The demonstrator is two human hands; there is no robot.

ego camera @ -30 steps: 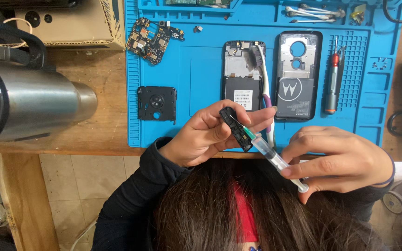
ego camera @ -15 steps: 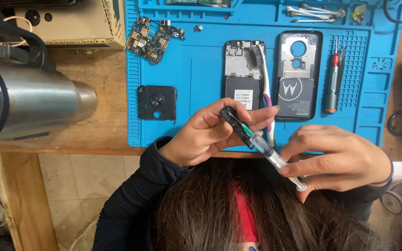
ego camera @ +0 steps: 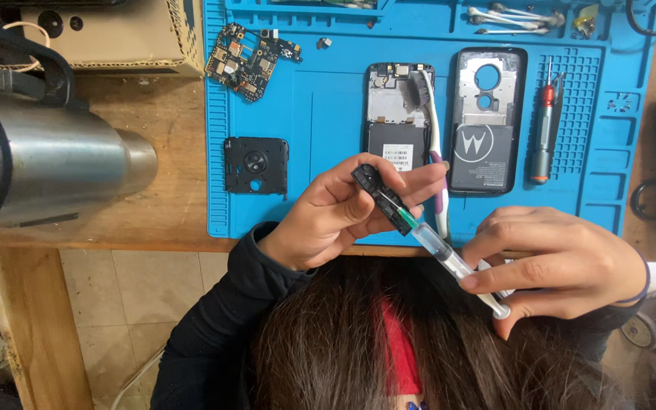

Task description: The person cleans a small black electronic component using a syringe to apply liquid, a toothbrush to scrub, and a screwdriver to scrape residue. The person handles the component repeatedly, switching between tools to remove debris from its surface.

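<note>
The left hand (ego camera: pixel 335 220) is pinched shut on a small black plastic phone part (ego camera: pixel 383 199), a narrow strip held up over the near edge of the blue repair mat (ego camera: pixel 328 114), thumb on one side and fingertips on the other. The right hand (ego camera: pixel 556 266) is closed round a clear syringe (ego camera: pixel 449 262), fingers wrapped on the barrel and the thumb down near the plunger end. The green hub and needle are laid right along the black strip, the tip touching it or as good as; exactly where the needle ends is too fine to make out.

By the look of it, this is the dispensing step: a liquid or adhesive being laid onto the part from the syringe. What comes next, on this reading, calls for gentle pressure on the plunger, the needle tip kept on the strip, and the left hand keeping the part from twisting.

Behind the hands, on the mat, an opened phone body (ego camera: pixel 396 114) lies face down with a toothbrush (ego camera: pixel 434 152) resting along its right edge. Just right of that sits the phone's back cover (ego camera: pixel 487 125), and further right a red-handled precision screwdriver (ego camera: pixel 543 133). The circuit board (ego camera: pixel 248 61) lies at the mat's far left, a black camera frame (ego camera: pixel 256 165) nearer in. Cotton swabs (ego camera: pixel 506 19) sit in the top tray. Off the mat to the left, on the wooden bench (ego camera: pixel 168 205), a steel cylinder (ego camera: pixel 55 167) lies on its side.
</note>
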